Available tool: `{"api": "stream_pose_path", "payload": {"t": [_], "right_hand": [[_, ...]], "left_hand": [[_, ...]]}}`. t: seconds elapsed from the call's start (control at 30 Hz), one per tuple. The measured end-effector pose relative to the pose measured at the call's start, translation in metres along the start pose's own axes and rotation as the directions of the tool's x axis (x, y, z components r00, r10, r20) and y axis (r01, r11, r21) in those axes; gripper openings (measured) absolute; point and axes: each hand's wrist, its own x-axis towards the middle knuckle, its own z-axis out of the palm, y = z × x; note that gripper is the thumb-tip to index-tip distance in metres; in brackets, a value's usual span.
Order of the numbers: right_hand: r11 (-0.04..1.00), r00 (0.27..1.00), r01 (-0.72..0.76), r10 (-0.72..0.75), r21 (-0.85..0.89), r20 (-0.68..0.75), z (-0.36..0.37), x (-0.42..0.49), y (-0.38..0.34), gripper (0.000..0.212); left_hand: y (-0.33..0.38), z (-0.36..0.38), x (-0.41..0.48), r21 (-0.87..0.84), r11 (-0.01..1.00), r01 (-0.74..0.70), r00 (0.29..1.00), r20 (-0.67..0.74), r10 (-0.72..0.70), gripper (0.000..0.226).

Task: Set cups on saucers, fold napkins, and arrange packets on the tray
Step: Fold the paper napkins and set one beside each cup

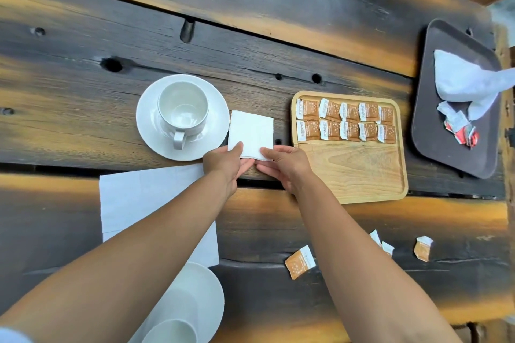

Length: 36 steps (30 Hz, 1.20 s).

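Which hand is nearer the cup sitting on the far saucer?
Left. The left hand holds the folded napkin's near corner just right of the cup; the right hand is farther right, toward the wooden tray.

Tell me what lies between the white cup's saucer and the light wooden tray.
In the head view, a folded white napkin, pinched at its near edge by the left hand and right hand.

Both arms reach forward, left hand (pixel 223 164) and right hand (pixel 284 167) side by side, fingertips pinched.

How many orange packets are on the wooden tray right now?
10 orange packets on the wooden tray: five in its far row, five in the row just below. Four more lie loose on the table; none look hidden.
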Motion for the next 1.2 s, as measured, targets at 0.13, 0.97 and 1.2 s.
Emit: {"api": "stream_pose_path", "payload": {"t": [0.13, 0.97, 1.2], "right_hand": [[0.999, 0.997, 0.030, -0.029, 0.016, -0.070, -0.001, -0.002, 0.008, 0.037], [0.886, 0.960, 0.064, -0.180, -0.459, -0.213, 0.026, -0.066, 0.045, 0.019], [0.787, 0.956, 0.156, -0.271, -0.596, -0.108, 0.068, -0.081, 0.078, 0.022]], "left_hand": [[-0.001, 0.003, 0.001, 0.037, 0.999, 0.008, 1.000, 0.028, -0.009, 0.015], [0.021, -0.097, -0.036, 0.331, 0.942, -0.053, 0.998, -0.023, 0.065, 0.015], [0.032, -0.165, -0.050, 0.359, 0.930, -0.080, 0.984, -0.123, 0.132, 0.019]]}}
